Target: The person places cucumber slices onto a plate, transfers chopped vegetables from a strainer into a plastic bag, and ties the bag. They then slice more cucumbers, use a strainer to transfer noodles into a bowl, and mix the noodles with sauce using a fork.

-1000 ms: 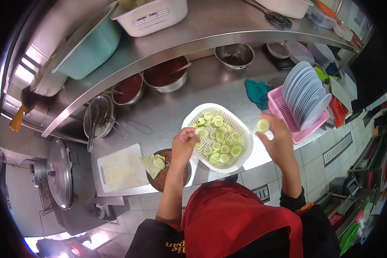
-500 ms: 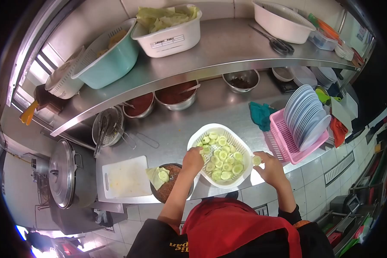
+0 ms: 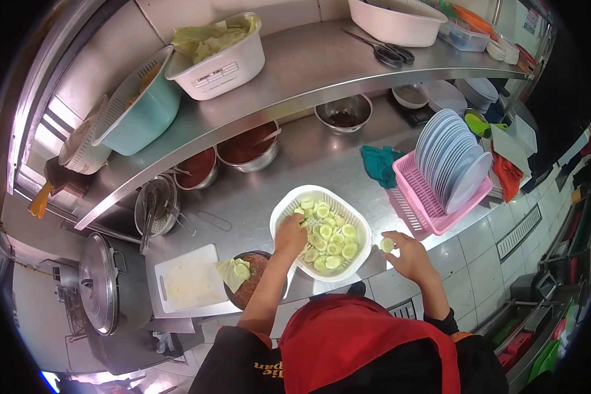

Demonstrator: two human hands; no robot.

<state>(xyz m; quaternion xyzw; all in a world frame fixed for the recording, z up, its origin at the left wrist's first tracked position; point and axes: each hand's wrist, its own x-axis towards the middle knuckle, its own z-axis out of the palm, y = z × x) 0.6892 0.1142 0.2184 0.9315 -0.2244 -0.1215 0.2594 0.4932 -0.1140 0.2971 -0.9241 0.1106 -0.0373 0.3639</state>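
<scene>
A white basket (image 3: 279, 220) of sliced cucumber (image 3: 335, 248) stands at the counter's front edge. My left hand (image 3: 291, 238) reaches into its left side, fingers bent down among the slices; whether they grip one is hidden. To the right of the basket, my right hand (image 3: 404, 255) pinches a single cucumber slice (image 3: 387, 245) between thumb and fingers. Beside my left forearm sits a dark bowl of brown paste (image 3: 251, 279), with a cabbage leaf and cucumber slices (image 3: 236, 270) on its left side.
A white cutting board (image 3: 192, 279) lies left of the bowl. A pink rack (image 3: 433, 220) holds upright plates, near a teal cloth (image 3: 379, 167). Metal bowls with red sauce (image 3: 246, 146) stand behind. The raised shelf (image 3: 295, 72) carries tubs and scissors. A lidded pot (image 3: 98, 282) stands far left.
The view has shifted and turned slightly. My left hand has moved lower into the basket, among the slices. My right hand still holds its slice beside the basket.
</scene>
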